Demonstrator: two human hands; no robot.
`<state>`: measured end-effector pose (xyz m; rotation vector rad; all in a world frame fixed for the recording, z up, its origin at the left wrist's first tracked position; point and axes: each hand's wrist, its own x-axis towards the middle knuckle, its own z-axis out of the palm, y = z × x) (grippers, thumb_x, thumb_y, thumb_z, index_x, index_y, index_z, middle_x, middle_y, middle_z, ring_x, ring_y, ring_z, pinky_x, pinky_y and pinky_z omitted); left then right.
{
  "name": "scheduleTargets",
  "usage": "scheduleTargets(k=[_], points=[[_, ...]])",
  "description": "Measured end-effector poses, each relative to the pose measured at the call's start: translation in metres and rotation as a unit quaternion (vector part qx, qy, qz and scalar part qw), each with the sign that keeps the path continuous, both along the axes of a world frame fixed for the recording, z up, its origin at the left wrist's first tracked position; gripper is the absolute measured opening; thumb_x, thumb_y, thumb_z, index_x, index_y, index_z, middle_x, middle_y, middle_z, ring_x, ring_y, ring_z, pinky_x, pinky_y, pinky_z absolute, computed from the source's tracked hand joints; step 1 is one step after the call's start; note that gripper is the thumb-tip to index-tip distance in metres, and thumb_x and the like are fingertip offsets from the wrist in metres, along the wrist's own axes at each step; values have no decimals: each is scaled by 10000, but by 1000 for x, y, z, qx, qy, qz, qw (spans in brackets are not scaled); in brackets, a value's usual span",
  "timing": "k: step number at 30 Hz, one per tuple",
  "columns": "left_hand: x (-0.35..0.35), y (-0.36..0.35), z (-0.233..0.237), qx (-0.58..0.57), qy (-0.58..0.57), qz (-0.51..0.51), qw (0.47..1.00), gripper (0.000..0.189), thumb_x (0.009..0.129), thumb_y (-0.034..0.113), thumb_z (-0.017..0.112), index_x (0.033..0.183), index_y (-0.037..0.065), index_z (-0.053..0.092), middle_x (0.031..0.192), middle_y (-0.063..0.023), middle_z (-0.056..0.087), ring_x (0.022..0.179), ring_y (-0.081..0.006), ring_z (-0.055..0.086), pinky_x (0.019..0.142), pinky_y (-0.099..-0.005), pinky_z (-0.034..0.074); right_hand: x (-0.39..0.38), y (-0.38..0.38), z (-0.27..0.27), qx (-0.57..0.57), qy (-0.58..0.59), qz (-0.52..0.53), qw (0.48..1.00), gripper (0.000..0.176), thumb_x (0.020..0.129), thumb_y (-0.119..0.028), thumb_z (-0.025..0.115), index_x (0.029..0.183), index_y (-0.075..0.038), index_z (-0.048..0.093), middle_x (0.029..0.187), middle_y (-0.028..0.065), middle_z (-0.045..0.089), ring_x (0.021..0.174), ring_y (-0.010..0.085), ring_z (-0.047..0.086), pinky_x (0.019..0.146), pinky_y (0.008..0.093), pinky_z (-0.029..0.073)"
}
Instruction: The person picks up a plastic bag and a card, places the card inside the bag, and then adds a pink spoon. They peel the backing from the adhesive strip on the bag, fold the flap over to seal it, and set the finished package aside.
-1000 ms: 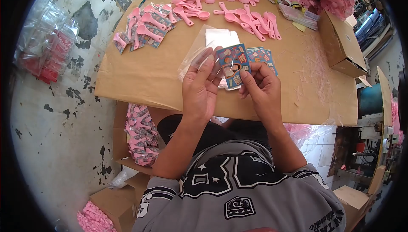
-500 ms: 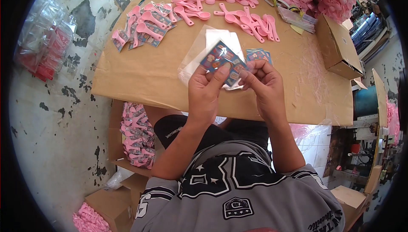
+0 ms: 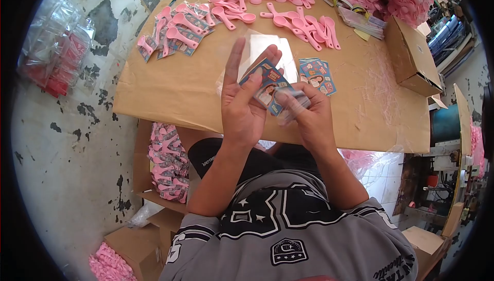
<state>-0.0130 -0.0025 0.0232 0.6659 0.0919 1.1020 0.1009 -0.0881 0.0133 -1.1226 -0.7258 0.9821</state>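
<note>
A blue printed card (image 3: 266,86) with pictures on it lies across both hands above the table's near half. My left hand (image 3: 241,109) has its thumb on the card, which rests against the palm, while its fingers stretch up and apart. At the card's lower right, my right hand (image 3: 315,119) pinches it with thumb and fingers. Something clear, like plastic film (image 3: 289,115), shows blurred by the right thumb. Behind the hands sit white sheets or clear bags (image 3: 282,49), partly covered. To the right is a small pile of similar cards (image 3: 318,75).
Pink measuring spoons (image 3: 309,29) lie loose at the back of the brown-covered table (image 3: 170,93). Packed spoons with cards (image 3: 180,31) are heaped at left. A cardboard box (image 3: 414,57) stands at right. Below left, a carton holds more packs (image 3: 167,162).
The left fingers have opened out and lifted. The card has turned slightly, and my right hand has come lower and further over it. More of the card pile shows now.
</note>
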Motion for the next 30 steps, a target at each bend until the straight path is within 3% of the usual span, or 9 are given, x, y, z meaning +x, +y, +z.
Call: scheduleTargets(k=[2,5,13,17,22,25,30], points=[[1,3,0,0,-27,-11,1000,657,1053,1,494,1656,147,278,1462,-274,568,1375,-339,576,1174,-484,482,-3,-3,0,-16,4,-7,1000,160,969,-153,780,979,-28,679,742,14,676,576,54,609,480,206,443],[3,1,-1,-12,-75,-43,996,635,1064,25,495,1649,165,292,1403,-259,608,1323,-331,612,1143,-518,506,-6,-5,2,-29,6,-12,999,218,943,-154,811,879,-57,627,684,-1,634,565,33,576,468,202,406],[9,-9,-5,-15,-105,-45,993,549,1094,71,492,1612,111,315,1100,-138,665,1030,-218,682,952,-434,591,-9,1,-6,1,-58,-42,997,301,913,-91,818,808,-93,535,702,-38,561,663,23,529,590,214,405],[5,-9,-1,-10,-87,-19,996,536,1104,93,499,1609,98,318,1057,-111,653,961,-183,659,882,-381,585,-15,8,-1,16,-48,-38,998,275,909,-60,807,863,-85,537,782,-38,571,744,23,531,639,206,418],[-5,-1,3,-23,-112,-12,993,474,1114,118,501,1568,75,371,1021,-90,644,967,-164,659,890,-349,578,-21,5,23,-8,-38,18,999,263,935,-77,799,960,-79,537,895,-22,604,820,22,545,682,200,431],[-4,-2,-1,-22,-98,-8,995,441,1115,135,515,1532,45,403,1010,-79,638,966,-148,658,881,-334,584,-25,11,18,1,-12,11,1000,264,951,-91,794,982,-78,532,900,-24,596,814,20,536,686,197,430],[-4,-3,-1,-28,-72,1,997,427,1115,157,533,1502,13,422,1000,-66,631,928,-136,660,857,-318,600,-23,21,-6,52,-64,-24,996,291,928,-97,814,1007,-62,536,908,-20,571,805,38,522,678,204,436]])
